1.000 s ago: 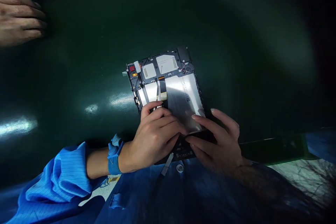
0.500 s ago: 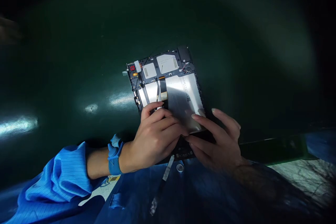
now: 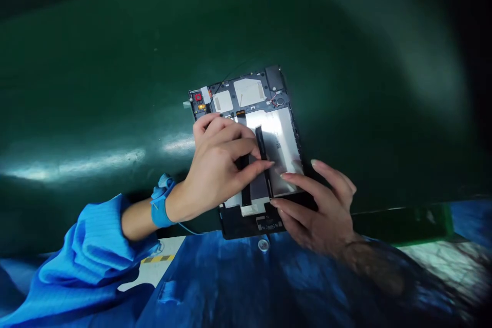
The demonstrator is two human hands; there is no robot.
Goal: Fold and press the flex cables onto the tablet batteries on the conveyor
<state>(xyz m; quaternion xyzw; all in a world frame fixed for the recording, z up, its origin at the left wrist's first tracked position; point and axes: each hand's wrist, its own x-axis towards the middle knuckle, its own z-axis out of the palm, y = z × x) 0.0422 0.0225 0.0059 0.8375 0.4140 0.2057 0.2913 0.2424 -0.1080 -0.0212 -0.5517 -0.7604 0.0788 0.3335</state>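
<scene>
An opened tablet (image 3: 249,93) lies back side up on the green mat, showing its circuit board, metal shields and a silvery battery (image 3: 284,138). My left hand (image 3: 221,161) rests over the tablet's middle. Its thumb and fingers pinch a thin black strip (image 3: 261,142) that runs down across the battery. A second black ribbon (image 3: 245,192) shows below the palm. My right hand (image 3: 319,205) grips the tablet's lower right corner, with the thumb on the bottom edge and the fingers on the battery side.
The dark green mat (image 3: 96,87) covers the table, and its front edge (image 3: 403,215) runs along the lower right. A blue wrist strap (image 3: 159,204) with a cord sits on my left wrist. My blue garment (image 3: 230,287) fills the bottom of the view.
My left hand moved up from the tablet's lower edge to its middle and now pinches the black strip. The other person's hand at the upper left left the view. My right hand stayed put.
</scene>
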